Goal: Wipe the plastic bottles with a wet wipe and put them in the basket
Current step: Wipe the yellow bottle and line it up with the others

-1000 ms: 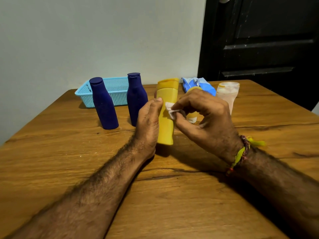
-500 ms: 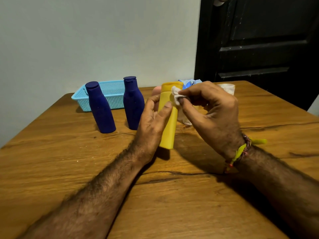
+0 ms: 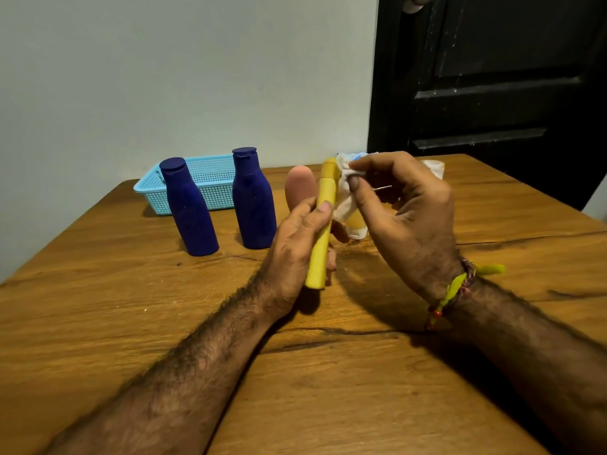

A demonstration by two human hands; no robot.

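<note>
Now the left hand (image 3: 295, 244) grips a slim yellow bottle (image 3: 323, 224), thumb across its front and fingers curled behind, holding it tilted with the cap toward twelve o'clock and the base lifted off the wooden table (image 3: 98, 323). Seen edge-on, the bottle looks narrow and flat, a matte mustard yellow, with a seam where the cap meets the body. The right hand (image 3: 407, 218) pinches a crumpled white wet wipe (image 3: 345, 198) between thumb and forefinger and presses it against the bottle's upper side, at three o'clock from the cap. A green and red thread band (image 3: 456, 290) circles the right wrist.

At ten o'clock from the hands two dark blue bottles (image 3: 190, 211) (image 3: 254, 201) stand upright, capped, near each other. Just behind them a light blue mesh basket (image 3: 210, 182) sits by the wall. A pinkish rounded bottle (image 3: 297, 188) shows directly behind the yellow one, partly hidden. Behind the right hand, more items are mostly covered: a whitish container (image 3: 433, 167) and something pale yellow (image 3: 356, 223), too hidden to identify.
</note>
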